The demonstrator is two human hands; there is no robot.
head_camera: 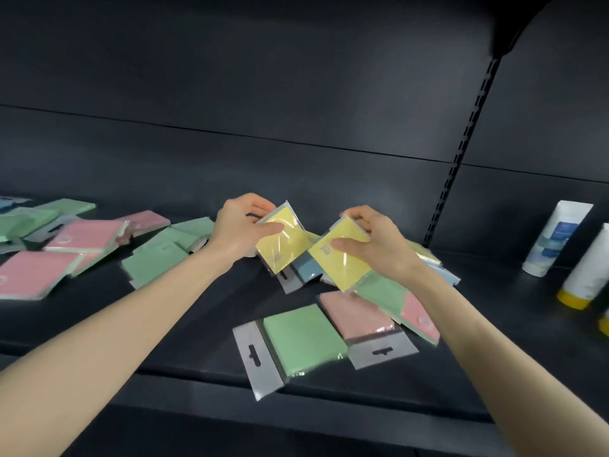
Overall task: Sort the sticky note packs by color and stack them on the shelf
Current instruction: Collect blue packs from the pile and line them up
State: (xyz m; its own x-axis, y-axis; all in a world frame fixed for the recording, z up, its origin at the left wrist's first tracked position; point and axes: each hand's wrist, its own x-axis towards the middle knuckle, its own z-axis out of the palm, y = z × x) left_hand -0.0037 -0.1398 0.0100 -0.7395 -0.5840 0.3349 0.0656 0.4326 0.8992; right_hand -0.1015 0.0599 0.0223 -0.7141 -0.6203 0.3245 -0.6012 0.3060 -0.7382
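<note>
While in sleeves (291,208), yellow packs (280,245) aloft

A shop aisle, dark metal shelf (197,324) with slotted upright (468,143) at upper right, hang-tab sticky note packs (303,338) strewn across, cosmetic tubes (557,239) at right edge

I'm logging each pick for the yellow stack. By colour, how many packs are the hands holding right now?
Yellow: 2, the left pack in the left hand and the right pack in the right hand
Green: 0
Pink: 0
Blue: 0
Total held: 2
</note>
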